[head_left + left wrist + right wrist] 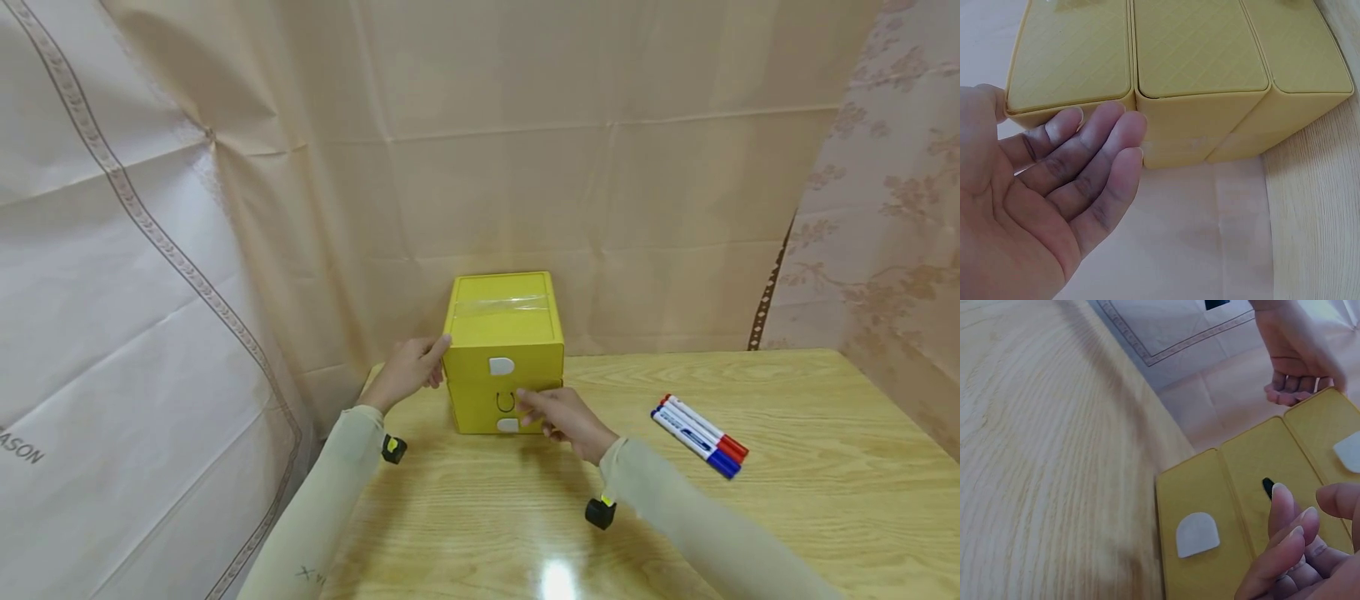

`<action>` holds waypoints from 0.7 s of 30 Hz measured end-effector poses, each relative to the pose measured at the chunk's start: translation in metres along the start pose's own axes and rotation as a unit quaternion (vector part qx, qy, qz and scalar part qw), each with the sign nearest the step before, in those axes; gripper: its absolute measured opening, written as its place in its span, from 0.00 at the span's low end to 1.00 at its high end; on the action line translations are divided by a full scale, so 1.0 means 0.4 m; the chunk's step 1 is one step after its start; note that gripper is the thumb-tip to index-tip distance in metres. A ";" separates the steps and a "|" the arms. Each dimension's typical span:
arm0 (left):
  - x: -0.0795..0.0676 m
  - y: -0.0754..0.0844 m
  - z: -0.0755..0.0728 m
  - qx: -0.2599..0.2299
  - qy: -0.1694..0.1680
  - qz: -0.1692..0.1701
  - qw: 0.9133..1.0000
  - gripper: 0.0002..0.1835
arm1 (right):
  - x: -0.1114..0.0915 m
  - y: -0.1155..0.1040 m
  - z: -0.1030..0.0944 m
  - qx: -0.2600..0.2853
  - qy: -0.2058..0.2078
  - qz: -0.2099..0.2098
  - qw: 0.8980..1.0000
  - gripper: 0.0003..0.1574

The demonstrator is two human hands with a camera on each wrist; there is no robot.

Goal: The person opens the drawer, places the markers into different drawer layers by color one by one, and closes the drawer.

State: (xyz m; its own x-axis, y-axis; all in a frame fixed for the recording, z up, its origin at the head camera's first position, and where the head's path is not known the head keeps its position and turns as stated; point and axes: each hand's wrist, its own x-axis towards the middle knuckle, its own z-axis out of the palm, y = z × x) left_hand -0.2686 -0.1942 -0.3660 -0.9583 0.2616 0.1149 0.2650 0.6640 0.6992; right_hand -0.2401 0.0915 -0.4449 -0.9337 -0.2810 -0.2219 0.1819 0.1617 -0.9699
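A yellow drawer box (502, 329) with three stacked sections stands on the wooden table, clear tape (502, 306) across its top. White tabs mark its upper drawer (536, 364) and lower drawer; a dark loop handle (506, 402) is on the middle one. My left hand (408, 367) touches the upper left front corner with its thumb, its loosely bent fingers (1094, 134) beside the side wall. In front of the middle drawer is my right hand (566, 415). Its thumb and fingers stand apart; a fingertip partly covers the dark handle (1268, 487) in the right wrist view. Contact there is unclear.
To the right of the box, several red and blue capped markers (697, 433) lie side by side on the table (817, 417). A beige cloth (525, 167) hangs behind the table, and a white patterned cloth (135, 333) hangs along the left.
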 end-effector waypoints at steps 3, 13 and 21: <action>-0.001 0.000 0.001 0.000 0.004 0.002 1.000 0.36 | 0.003 0.008 0.002 -0.003 -0.007 0.001 1.000 0.30; -0.005 0.001 0.005 -0.009 0.025 0.000 1.000 0.35 | 0.009 0.019 0.018 -0.009 -0.024 -0.001 1.000 0.34; -0.006 0.010 0.011 0.000 0.035 0.008 0.999 0.35 | 0.016 0.023 0.030 -0.011 -0.024 -0.008 1.000 0.33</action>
State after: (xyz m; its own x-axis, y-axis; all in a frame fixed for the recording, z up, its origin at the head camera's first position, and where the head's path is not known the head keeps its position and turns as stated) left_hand -0.2647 -0.1891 -0.3667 -0.9593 0.2225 0.1738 0.2795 0.6597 0.6976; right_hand -0.2405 0.0798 -0.4565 -0.9208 -0.3282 -0.2109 0.1593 0.1771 -0.9712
